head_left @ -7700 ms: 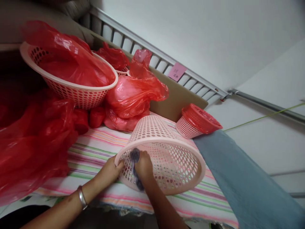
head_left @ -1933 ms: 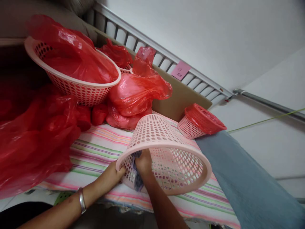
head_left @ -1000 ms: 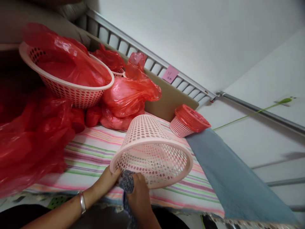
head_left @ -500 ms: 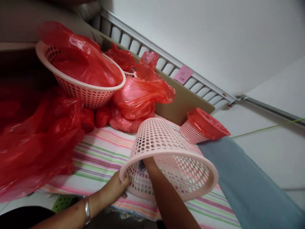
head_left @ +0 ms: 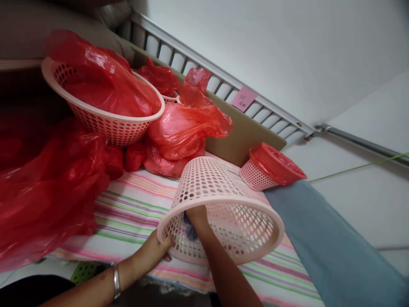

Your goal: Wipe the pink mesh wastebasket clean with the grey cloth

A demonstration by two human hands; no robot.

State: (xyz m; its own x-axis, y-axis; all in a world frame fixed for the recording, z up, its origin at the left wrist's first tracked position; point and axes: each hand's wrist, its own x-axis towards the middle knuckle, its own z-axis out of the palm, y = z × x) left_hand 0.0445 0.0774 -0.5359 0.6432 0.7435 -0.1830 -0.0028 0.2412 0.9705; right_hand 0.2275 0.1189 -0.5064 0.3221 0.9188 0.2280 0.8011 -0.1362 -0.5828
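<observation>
A pale pink plastic basket (head_left: 209, 181), full of holes, lies on its side with its mouth facing me. My left hand (head_left: 159, 248) grips the rim at its left, thumb on the inner side. Inside the basket, my right hand (head_left: 197, 215) is closed on a bunched dark blue cloth (head_left: 191, 231) near the left inner wall. The basket walls and rim partly hide its fingers. Under the basket spreads a striped cloth (head_left: 134, 217).
A larger pink basket (head_left: 108, 123) holds a red plastic bag (head_left: 111, 72). More red bags (head_left: 179, 136) lie beside it and at the left. A small basket (head_left: 257, 175) with red plastic stands at the right, near blue-grey fabric (head_left: 319, 238). Behind are a board (head_left: 236, 149) and white railing.
My right hand has shifted inside the basket, and more of the dark blue cloth shows. The basket's right side has moved slightly left. My left hand keeps its hold on the rim.
</observation>
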